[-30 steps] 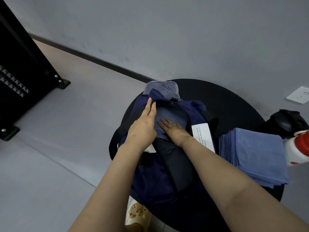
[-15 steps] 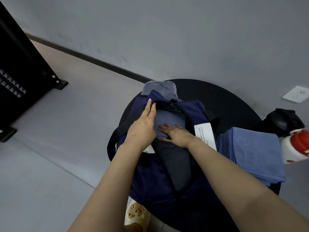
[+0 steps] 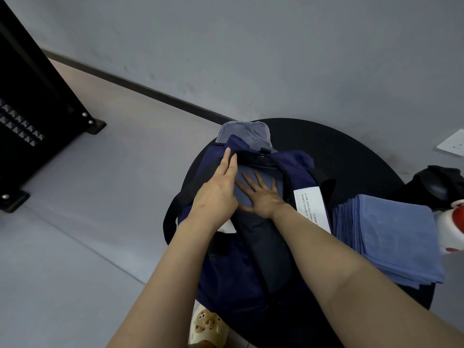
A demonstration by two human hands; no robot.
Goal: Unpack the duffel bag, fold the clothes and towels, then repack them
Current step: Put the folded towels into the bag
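A navy duffel bag point(image 3: 233, 270) lies open on a round black table point(image 3: 351, 156), with a white printed label point(image 3: 311, 209) on its right side. Inside its opening sits a folded blue cloth point(image 3: 261, 182). My right hand point(image 3: 263, 197) lies flat on that cloth, fingers spread. My left hand point(image 3: 218, 189) rests on the bag's left rim with fingers straight and together, its fingertips at the dark zipper edge. A stack of folded blue towels point(image 3: 391, 237) sits on the table to the right of the bag.
A grey flap point(image 3: 244, 133) sticks out beyond the bag's far end. A black object point(image 3: 442, 184) and a red-and-white item point(image 3: 454, 222) stand at the right edge. A black metal frame point(image 3: 32, 101) stands on the floor at left. A slipper point(image 3: 207, 327) shows below the table.
My right hand has slid slightly back toward me over the blue cloth and spread flatter. My left hand has stayed on the bag's rim.
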